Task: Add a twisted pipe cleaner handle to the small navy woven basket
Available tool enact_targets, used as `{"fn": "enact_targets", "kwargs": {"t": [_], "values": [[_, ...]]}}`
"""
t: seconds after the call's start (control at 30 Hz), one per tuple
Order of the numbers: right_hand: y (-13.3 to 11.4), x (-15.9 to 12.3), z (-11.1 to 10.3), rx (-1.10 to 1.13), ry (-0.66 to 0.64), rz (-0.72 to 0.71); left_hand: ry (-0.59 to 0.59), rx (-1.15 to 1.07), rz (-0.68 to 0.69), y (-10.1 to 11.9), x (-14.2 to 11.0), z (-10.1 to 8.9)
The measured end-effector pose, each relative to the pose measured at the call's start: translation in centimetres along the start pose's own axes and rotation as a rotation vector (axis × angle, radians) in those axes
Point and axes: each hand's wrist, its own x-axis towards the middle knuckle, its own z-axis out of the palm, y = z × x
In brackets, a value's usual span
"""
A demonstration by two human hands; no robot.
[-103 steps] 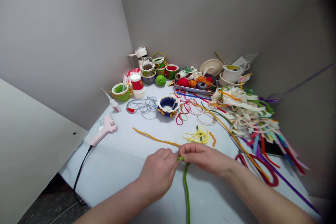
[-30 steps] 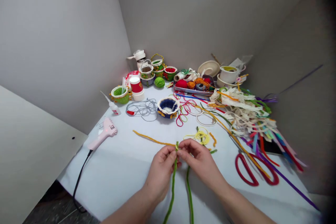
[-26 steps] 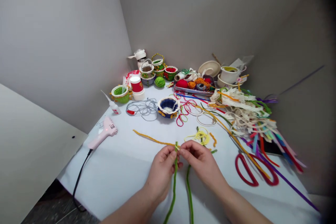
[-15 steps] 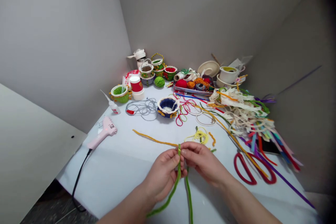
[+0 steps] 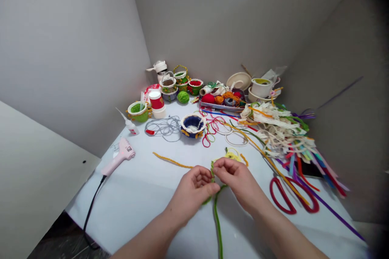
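Close to the table's front edge, my left hand (image 5: 194, 190) and my right hand (image 5: 235, 176) are near each other. Both are closed on a green pipe cleaner (image 5: 218, 222), whose upper part looks twisted where it shows between my fingers. One long green strand hangs from there towards the bottom of the view. My right thumb and forefinger pinch the upper end, while the left fingers curl round it lower down and hide part of it. An orange pipe cleaner (image 5: 172, 160) lies just beyond my left hand. Behind my right hand is a yellow tangle of thread (image 5: 233, 154).
Red-handled scissors (image 5: 282, 196) lie at the right, beside a heap of white and coloured strips (image 5: 279, 125). A pink glue gun (image 5: 120, 156) with a black cord is at the left. A blue basket (image 5: 193, 125), a yarn tray (image 5: 223, 107) and small baskets (image 5: 168, 85) stand farther back.
My left hand has turned and its thumb now points right across the green pipe cleaner. The strand that ran down to the lower left is now mostly hidden. My right hand has shifted slightly.
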Motion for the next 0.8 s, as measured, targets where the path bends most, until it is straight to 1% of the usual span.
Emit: {"fn": "enact_targets", "kwargs": {"t": [0.07, 0.17, 0.23, 0.33, 0.5, 0.63, 0.8], "values": [[-0.2, -0.1, 0.0, -0.016, 0.02, -0.008, 0.058, 0.034, 0.015, 0.2, 0.3, 0.6], [-0.5, -0.3, -0.1, 0.015, 0.017, -0.017, 0.138, 0.036, 0.005, 0.2, 0.5, 1.4], [-0.7, -0.5, -0.3, 0.03, 0.007, -0.019, 0.165, 0.007, -0.009, 0.2, 0.4, 1.7], [-0.8, -0.7, -0.7, 0.009, 0.003, -0.013, 0.162, -0.062, -0.034, 0.2, 0.2, 1.8], [-1.4, -0.8, -1.1, -0.036, 0.024, -0.054, 0.14, -0.144, -0.11, 0.4, 0.0, 1.7], [-1.9, -0.9, -1.0, -0.013, 0.06, -0.065, 0.145, -0.194, -0.074, 0.5, 0.3, 1.8], [-1.9, -0.9, -0.5, 0.025, 0.111, -0.061, 0.184, -0.173, -0.059, 0.3, 0.5, 2.0]]}}
